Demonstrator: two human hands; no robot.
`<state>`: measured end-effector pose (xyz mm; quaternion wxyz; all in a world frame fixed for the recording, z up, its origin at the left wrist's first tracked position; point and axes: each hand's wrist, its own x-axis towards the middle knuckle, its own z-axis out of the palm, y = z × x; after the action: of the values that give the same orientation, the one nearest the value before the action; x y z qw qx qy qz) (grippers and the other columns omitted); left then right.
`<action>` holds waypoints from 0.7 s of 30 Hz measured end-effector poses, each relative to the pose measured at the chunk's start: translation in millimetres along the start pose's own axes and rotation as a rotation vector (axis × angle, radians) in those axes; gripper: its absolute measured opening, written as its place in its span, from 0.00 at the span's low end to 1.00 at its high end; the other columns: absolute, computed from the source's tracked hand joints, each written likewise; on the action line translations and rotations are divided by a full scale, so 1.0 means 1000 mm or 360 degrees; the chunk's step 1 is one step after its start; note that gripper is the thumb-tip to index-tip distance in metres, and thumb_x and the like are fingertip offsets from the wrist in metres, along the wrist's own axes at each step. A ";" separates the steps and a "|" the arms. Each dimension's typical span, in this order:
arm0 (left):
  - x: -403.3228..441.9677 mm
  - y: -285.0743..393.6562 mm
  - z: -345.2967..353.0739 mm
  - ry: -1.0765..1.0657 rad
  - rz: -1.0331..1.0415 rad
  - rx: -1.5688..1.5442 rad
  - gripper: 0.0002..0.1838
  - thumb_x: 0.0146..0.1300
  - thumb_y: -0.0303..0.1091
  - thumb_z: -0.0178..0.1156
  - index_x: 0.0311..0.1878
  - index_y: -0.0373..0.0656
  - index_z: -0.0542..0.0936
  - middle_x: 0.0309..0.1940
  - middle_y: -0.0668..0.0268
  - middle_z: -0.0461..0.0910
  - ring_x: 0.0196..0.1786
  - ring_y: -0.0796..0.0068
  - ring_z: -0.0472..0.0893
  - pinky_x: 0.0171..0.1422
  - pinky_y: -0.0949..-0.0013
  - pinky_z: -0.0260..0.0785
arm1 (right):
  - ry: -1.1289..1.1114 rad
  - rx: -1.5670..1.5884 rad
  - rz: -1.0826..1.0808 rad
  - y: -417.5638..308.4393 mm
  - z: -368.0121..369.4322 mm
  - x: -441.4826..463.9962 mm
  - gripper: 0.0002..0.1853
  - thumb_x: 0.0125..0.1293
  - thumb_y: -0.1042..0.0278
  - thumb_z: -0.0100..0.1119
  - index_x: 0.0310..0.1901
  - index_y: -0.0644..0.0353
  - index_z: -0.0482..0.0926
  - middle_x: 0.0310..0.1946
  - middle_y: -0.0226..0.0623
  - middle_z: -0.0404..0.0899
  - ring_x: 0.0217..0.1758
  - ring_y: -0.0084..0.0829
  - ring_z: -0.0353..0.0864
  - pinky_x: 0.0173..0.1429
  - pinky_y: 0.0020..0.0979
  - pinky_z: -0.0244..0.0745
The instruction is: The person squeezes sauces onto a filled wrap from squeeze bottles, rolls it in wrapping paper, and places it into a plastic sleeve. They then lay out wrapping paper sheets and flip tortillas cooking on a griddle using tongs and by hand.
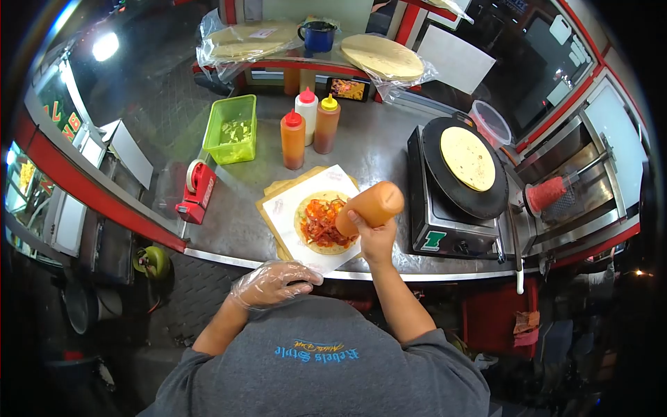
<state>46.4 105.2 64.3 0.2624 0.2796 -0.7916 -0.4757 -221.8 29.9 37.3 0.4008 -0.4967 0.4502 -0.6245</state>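
My right hand [376, 240] is wrapped round an orange sauce bottle [375, 205], tipped over the right side of a filled flatbread [323, 224]. Red and orange filling covers the flatbread, which lies on white paper [283, 201] over brown sheets [269, 189]. The bottle hides its own nozzle. My left hand [278, 283], in a clear plastic glove, is at the counter's front edge by the paper's lower corner, its fingers partly curled and apart with nothing between them.
Three sauce bottles [293, 142] stand behind the paper. A green tub [231, 130] and red tape dispenser [197, 191] are left. At right, a flatbread [467, 158] lies on a black griddle [445, 182], beside a vertical meat spit [545, 194]. A shelf holds bagged flatbreads [382, 57] and a blue mug [319, 37].
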 end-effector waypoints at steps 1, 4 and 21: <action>0.000 0.001 0.001 -0.0004 0.0002 -0.0009 0.14 0.74 0.36 0.68 0.57 0.40 0.88 0.53 0.58 0.90 0.57 0.57 0.88 0.65 0.57 0.78 | 0.0021 0.0009 -0.0029 -0.002 -0.002 0.001 0.25 0.70 0.77 0.75 0.65 0.67 0.76 0.60 0.43 0.86 0.65 0.36 0.86 0.73 0.39 0.79; -0.002 0.002 -0.001 0.0008 0.0008 -0.0004 0.14 0.75 0.37 0.67 0.58 0.41 0.87 0.55 0.57 0.89 0.58 0.56 0.88 0.65 0.56 0.78 | 0.0009 0.0110 -0.0132 -0.047 -0.006 0.014 0.24 0.69 0.78 0.75 0.64 0.68 0.77 0.57 0.43 0.87 0.62 0.35 0.86 0.72 0.39 0.80; 0.002 0.001 -0.006 -0.0101 -0.0074 -0.0030 0.14 0.74 0.37 0.68 0.57 0.40 0.88 0.55 0.57 0.90 0.59 0.57 0.88 0.67 0.56 0.78 | -0.0164 0.0163 -0.0426 -0.098 -0.001 0.014 0.27 0.68 0.81 0.74 0.66 0.68 0.75 0.62 0.48 0.84 0.66 0.40 0.85 0.73 0.41 0.79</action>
<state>49.2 100.9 67.8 0.2287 0.2802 -0.7883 -0.4978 -230.5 43.2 134.8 0.3614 -0.5625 0.3262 -0.6682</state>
